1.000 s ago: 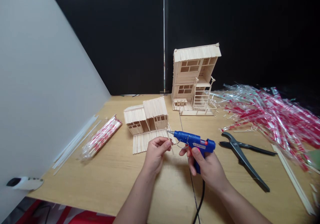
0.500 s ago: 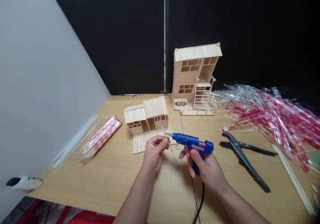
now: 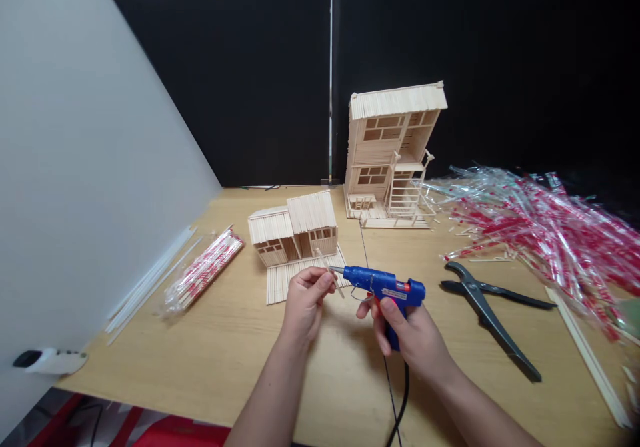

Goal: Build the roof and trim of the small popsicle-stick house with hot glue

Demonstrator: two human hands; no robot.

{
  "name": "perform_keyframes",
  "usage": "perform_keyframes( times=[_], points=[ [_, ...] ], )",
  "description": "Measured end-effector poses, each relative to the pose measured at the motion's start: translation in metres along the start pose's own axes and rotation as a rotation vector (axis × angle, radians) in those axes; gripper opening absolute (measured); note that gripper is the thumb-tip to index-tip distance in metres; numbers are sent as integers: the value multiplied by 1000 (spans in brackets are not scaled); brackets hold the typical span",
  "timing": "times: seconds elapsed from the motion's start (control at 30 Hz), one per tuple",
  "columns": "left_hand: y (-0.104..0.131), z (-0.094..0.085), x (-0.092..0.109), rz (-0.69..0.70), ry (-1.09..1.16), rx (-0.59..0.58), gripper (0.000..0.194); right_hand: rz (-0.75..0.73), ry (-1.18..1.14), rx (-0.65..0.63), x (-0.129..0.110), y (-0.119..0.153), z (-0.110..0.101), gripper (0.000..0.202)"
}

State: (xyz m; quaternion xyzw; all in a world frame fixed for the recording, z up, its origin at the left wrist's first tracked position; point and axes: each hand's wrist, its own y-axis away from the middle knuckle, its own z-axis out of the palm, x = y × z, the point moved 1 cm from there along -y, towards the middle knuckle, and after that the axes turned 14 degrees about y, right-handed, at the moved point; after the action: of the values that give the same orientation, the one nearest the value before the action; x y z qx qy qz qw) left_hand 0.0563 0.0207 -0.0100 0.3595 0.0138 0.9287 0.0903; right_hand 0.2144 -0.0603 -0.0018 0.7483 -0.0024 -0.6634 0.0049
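- Fingers of the left hand [image 3: 303, 300] pinch a thin stick [image 3: 336, 284] over the table [image 3: 225, 340], near the small house [image 3: 295, 234].
- Right hand [image 3: 407, 334] is wrapped tight around the glue gun [image 3: 385, 287], tip at the stick.
- Squeeze gently; a tiny dot seems enough.
- Keep fingertips away from the hot tip.

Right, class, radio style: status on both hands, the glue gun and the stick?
Left hand pinching thin wooden stick. Right hand gripping blue glue gun, nozzle at the stick. Small stick house just behind; pliers lying off right.
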Motion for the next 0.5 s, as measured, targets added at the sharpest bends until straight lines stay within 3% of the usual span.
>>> perform_keyframes(
  times=[0.5],
  points=[
    [0, -1, 1, -5, 64, 29, 28, 22, 21, 5, -3, 0, 1, 48]
  ],
)
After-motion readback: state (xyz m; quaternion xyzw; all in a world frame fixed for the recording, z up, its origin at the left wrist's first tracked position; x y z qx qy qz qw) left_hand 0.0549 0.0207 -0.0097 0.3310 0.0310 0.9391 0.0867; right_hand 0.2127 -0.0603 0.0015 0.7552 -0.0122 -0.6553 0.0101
